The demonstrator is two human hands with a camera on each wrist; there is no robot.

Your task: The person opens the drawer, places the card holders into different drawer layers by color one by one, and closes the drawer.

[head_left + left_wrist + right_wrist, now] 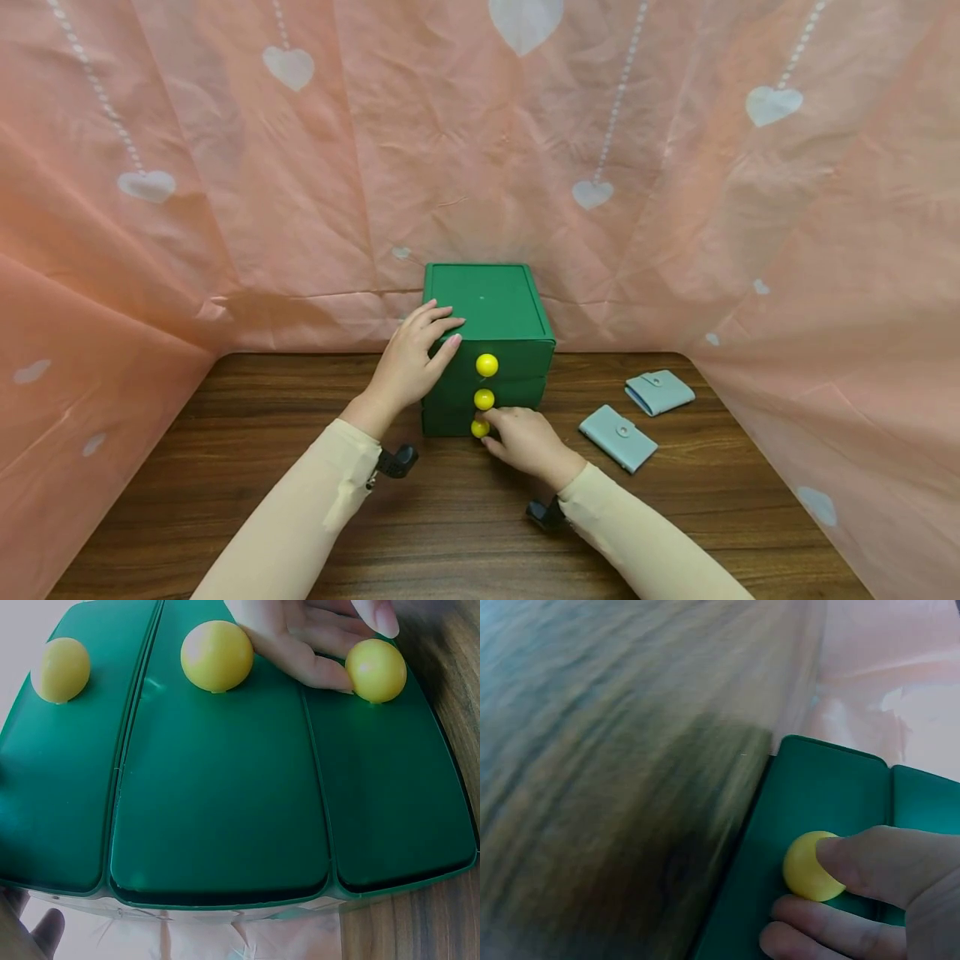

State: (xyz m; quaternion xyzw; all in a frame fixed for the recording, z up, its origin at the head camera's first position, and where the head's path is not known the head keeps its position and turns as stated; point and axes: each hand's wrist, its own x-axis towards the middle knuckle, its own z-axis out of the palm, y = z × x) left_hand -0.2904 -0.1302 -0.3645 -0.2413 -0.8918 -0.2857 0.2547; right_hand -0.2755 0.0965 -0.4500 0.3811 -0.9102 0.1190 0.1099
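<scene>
A green drawer cabinet point(487, 302) with three stacked drawers stands at the back of the table, all of them flush. Each drawer front carries a round yellow knob: the top knob point(487, 365), the middle knob point(483, 399) and the bottom knob point(807, 864). With straight, spread fingers, my left hand point(411, 354) rests on the cabinet's top at its front left edge. My right hand point(528, 442) has thumb and fingers at either side of the bottom knob, pinching it. The left wrist view shows that bottom knob point(376, 671) between the right fingertips.
Two light blue snap wallets lie right of the cabinet, a nearer wallet point(618, 438) and a farther wallet point(660, 392). Beneath everything is a dark wooden table point(450, 533). A pink curtain point(465, 167) with white hearts hangs behind and at both sides.
</scene>
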